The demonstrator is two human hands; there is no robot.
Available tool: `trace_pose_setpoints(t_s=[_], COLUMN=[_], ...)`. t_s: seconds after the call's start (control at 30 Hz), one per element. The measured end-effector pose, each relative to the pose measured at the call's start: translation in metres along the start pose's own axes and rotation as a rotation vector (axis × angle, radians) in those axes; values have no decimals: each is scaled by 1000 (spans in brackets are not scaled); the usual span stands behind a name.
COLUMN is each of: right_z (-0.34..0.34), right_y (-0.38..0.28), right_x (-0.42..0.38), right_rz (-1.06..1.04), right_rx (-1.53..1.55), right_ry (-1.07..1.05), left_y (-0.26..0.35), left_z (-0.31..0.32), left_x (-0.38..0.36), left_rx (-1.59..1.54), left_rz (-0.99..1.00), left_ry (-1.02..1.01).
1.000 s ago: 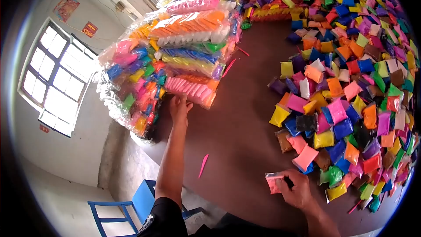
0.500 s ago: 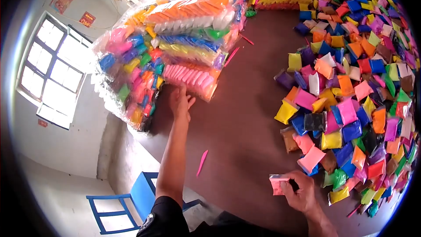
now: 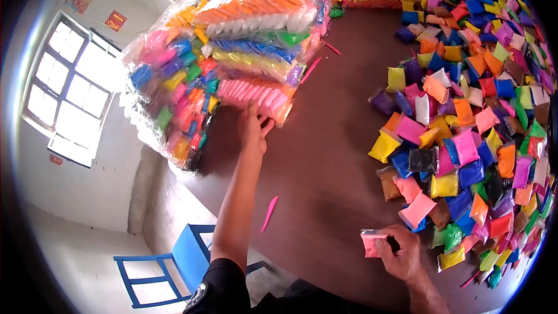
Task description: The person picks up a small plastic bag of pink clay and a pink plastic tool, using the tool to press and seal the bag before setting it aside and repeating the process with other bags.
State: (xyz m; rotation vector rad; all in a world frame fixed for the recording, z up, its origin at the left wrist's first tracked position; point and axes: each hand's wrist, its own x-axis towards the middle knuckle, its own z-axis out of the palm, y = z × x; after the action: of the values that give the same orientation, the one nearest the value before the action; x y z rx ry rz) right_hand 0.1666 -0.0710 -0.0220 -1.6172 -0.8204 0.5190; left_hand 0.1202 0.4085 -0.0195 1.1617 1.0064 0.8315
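Note:
My left hand (image 3: 254,131) reaches up to the lower edge of a clear bag of pink packets (image 3: 256,94), its fingertips against the bag and its fingers apart. The pink packets stand in a tight row inside it. Lower right, my right hand (image 3: 402,253) pinches one small salmon-pink packet (image 3: 370,244) between thumb and fingers, above the brown table (image 3: 319,157). Close above that hand, another salmon-pink packet (image 3: 417,210) lies at the edge of a large spread of loose coloured packets (image 3: 465,145).
Large clear bags of orange packets (image 3: 250,9) and other colours are piled at the back left. A pink plastic stick (image 3: 268,214) lies on the table near my left forearm; others lie by the bags. A blue chair (image 3: 189,256) stands below the table's left edge.
My left hand has moved right and slightly up along the bag of pink packets, its fingertips now against the bag's lower edge. My right hand still holds its packet.

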Motion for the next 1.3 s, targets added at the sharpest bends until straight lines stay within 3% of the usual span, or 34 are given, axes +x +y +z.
trace_pose_setpoints(t_s=[0.83, 1.3], right_z=[-1, 3], right_y=[-4, 1], right_x=[3, -4], right_rz=[-13, -35], right_rx=[-11, 4], right_ry=[14, 55], left_y=[3, -1], left_z=[33, -10], left_x=[20, -14], left_rx=[40, 36], left_rz=[38, 90], left_ry=[67, -10])
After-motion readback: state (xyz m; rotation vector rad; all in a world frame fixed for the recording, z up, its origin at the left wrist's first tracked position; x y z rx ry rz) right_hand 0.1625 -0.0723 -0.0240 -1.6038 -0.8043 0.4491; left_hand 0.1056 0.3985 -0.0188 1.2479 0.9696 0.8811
